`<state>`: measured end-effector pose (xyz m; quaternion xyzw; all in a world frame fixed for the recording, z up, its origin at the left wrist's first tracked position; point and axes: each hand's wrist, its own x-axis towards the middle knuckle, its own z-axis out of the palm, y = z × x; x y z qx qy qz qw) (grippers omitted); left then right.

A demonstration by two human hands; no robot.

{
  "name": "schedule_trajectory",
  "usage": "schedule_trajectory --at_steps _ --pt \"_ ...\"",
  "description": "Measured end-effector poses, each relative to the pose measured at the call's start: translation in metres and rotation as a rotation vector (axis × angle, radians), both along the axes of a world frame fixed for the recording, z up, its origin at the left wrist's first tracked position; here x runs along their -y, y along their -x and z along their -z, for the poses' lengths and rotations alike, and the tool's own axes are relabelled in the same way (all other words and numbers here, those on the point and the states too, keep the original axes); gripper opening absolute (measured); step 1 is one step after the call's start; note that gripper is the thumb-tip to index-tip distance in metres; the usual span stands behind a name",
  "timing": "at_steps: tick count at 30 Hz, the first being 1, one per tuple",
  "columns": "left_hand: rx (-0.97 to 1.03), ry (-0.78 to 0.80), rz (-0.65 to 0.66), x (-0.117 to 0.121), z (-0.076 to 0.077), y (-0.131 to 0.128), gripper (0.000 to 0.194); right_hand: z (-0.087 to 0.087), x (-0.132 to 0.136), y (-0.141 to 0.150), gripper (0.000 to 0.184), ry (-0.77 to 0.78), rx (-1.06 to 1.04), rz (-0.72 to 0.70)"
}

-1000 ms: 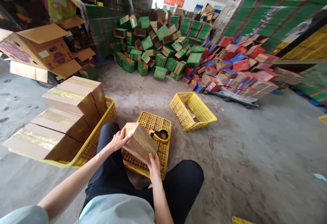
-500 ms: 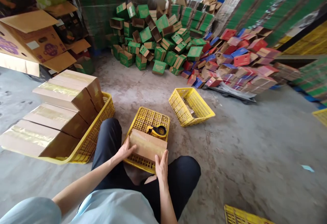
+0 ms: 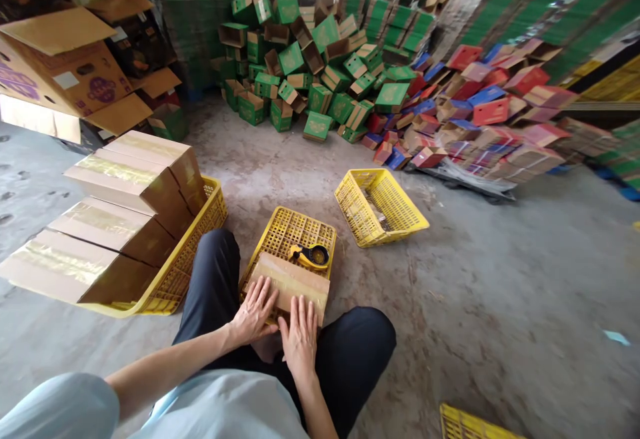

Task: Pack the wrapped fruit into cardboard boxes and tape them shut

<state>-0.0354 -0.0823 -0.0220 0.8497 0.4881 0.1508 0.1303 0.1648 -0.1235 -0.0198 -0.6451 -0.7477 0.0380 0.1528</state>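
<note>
A brown cardboard box [image 3: 295, 277] with a strip of tape along its top lies on an upturned yellow plastic crate [image 3: 280, 229] between my knees. My left hand [image 3: 255, 310] rests on the box's near left part, fingers spread flat. Beside it my right hand [image 3: 300, 339] lies with outstretched fingers on the near edge of the box. Behind the box, on the crate, is a yellow and black tape dispenser [image 3: 311, 256]; neither hand touches it. The side of the box that faces me is mostly hidden by my hands.
At left, a yellow crate [image 3: 195, 239] holds several taped cartons [image 3: 125, 172]. Another yellow crate [image 3: 400, 202] stands ahead to the right. Heaps of green boxes [image 3: 320, 99] and red and blue boxes [image 3: 493, 111] lie farther back. A crate corner [image 3: 470, 423] shows at bottom right.
Both hands have moved from gripping the box's two ends to lying flat on its near top, closer together. The view has shifted slightly.
</note>
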Motion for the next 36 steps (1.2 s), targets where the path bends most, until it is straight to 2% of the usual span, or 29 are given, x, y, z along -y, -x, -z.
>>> schedule_trajectory --at_steps 4,9,16,20,24,27,30,33,36 --pt "-0.007 0.066 0.137 -0.011 -0.006 -0.010 0.076 -0.007 -0.012 0.012 0.053 0.034 0.000 -0.093" --pt "0.001 0.079 0.189 -0.041 -0.013 -0.013 0.080 -0.023 -0.043 0.012 0.054 0.080 0.011 -0.149" --pt "0.013 0.029 0.130 -0.070 -0.012 -0.002 0.096 -0.031 -0.067 0.001 0.053 0.137 0.061 -0.104" --pt "0.013 0.032 0.076 -0.084 -0.013 -0.001 0.082 -0.028 -0.081 -0.012 0.054 0.145 0.083 -0.038" --pt "0.007 0.030 -0.034 -0.093 -0.012 -0.002 0.072 -0.023 -0.093 -0.031 0.057 0.160 0.092 0.066" --pt "0.013 0.012 -0.123 -0.092 -0.010 -0.004 0.069 -0.017 -0.090 -0.042 0.061 0.149 0.076 0.080" --pt "0.007 0.003 -0.163 -0.089 -0.008 -0.007 0.069 -0.007 -0.074 -0.044 0.068 0.059 0.045 0.049" --pt "-0.019 0.006 -0.172 -0.086 -0.009 -0.008 0.070 0.002 -0.049 -0.037 0.070 -0.025 0.032 0.055" --pt "-0.075 -0.013 -0.194 -0.080 -0.008 -0.011 0.071 0.006 -0.025 -0.023 0.069 -0.017 0.081 0.097"
